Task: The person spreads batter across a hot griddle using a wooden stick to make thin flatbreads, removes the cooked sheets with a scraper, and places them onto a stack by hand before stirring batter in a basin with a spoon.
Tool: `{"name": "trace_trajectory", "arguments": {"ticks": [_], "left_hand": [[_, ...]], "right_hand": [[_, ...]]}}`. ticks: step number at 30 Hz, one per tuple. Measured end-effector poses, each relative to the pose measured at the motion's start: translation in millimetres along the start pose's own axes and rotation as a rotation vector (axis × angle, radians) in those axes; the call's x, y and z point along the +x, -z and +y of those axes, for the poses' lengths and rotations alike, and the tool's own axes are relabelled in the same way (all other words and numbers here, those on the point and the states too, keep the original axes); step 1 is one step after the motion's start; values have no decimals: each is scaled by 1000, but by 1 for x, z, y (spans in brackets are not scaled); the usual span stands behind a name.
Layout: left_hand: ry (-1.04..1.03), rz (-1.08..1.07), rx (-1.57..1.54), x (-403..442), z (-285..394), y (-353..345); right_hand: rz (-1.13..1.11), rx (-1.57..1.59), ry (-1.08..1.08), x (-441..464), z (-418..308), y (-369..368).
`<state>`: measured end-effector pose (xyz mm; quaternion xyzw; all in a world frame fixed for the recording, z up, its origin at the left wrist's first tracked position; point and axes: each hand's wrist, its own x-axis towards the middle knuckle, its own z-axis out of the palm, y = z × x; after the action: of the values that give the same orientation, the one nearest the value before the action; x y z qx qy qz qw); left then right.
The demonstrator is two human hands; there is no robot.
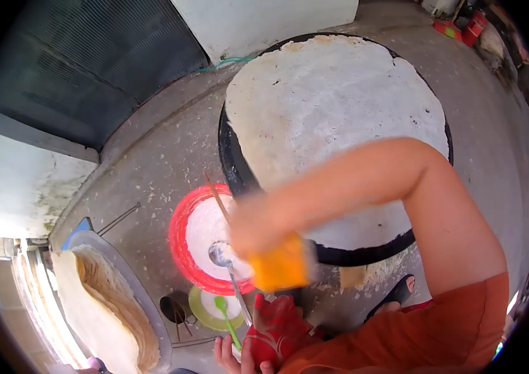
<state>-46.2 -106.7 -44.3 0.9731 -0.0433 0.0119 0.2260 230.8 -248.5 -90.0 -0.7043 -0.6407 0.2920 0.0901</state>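
My right hand [255, 224], smeared by motion, is closed on a yellow-orange block-like thing [280, 265] whose exact kind I cannot make out. It hovers between the griddle and a red basin [180, 240] of white batter, hiding part of both. A metal ladle [219, 254] and a thin wooden stick [216, 198] rest in the basin. On the round black griddle [234, 162] lies a large pale flatbread [333, 93]. Low in the view, the fingers of my left hand [230, 358] are apart, near the handle end of a green spoon [221, 304].
The spoon stands in a yellow-green bowl [201, 311] of white stuff, beside a small dark pot [176, 307]. At left, folded flatbreads [108, 311] are stacked on a grey tray [161, 333]. A foot in a black sandal [395, 293] shows below the griddle.
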Motion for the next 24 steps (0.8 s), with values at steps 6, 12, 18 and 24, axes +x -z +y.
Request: {"name": "trace_trajectory", "arguments": {"ticks": [6,12,18,24], "left_hand": [[-95,116,-65,-33,-13,4],[-150,107,-90,-52,-8,16],[-230,171,-126,-73,-19,2],[-282,211,-251,-78,-11,-5]], "right_hand": [[-28,-164,242,-86,-135,-118],[424,380,-848,-182,-168,-117],[1860,337,-1517,-330,-97,-213],[1642,311,-2058,-347,-106,-237]]}}
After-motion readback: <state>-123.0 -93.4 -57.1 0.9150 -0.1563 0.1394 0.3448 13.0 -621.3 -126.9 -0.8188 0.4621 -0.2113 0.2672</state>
